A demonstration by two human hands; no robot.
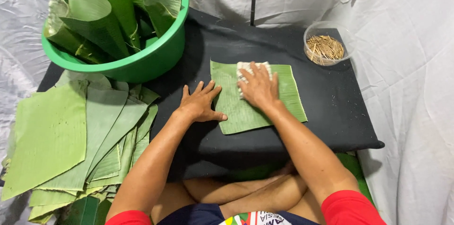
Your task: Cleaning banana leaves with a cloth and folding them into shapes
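Head view: one banana leaf [257, 106] is being wiped with a cloth [246, 71] pressed under the flat right hand [258, 88]. Its edge is pinned by the spread, empty left hand [198, 104]. A stack of leaves [71, 135] lies left; rolled ones fill the far basin [142, 61].

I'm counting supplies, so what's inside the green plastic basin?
The green plastic basin holds rolled and folded green banana leaf pieces standing on end, filling it past the rim. Whatever lies beneath them at the bottom is covered and cannot be seen.
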